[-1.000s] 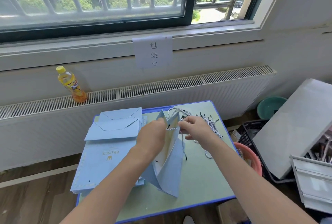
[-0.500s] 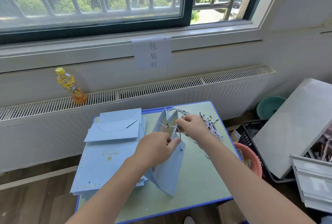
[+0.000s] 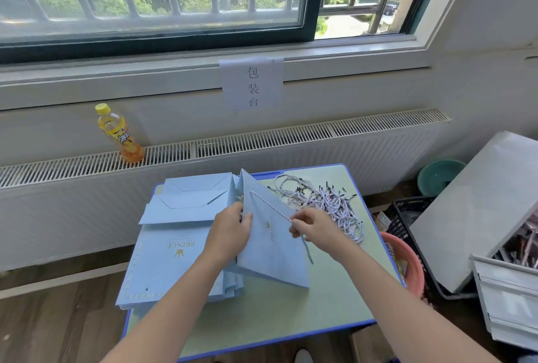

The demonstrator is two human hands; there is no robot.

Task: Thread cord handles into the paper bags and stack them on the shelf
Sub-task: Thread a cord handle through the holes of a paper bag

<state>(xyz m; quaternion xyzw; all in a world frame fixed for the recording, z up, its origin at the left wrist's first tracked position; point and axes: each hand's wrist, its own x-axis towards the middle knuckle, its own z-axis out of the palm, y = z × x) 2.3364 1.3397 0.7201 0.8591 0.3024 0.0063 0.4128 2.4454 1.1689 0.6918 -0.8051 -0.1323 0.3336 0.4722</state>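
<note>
Paper bag point(image 3: 270, 249) gold crown, stack point(image 3: 168, 257) printed "PRINCE", wall sign point(image 3: 252, 83) "包装台"

The paper bag point(image 3: 270, 243) is matt pale-blue paper with a small gold print; the flat bags point(image 3: 171, 249) left of it look alike. The cord point(image 3: 269, 207) is twisted white-and-dark string, like the loose cords point(image 3: 323, 202) far right. The table point(image 3: 320, 301) has a smooth dull green top; the bottle point(image 3: 119, 132) is glossy clear plastic.
</note>
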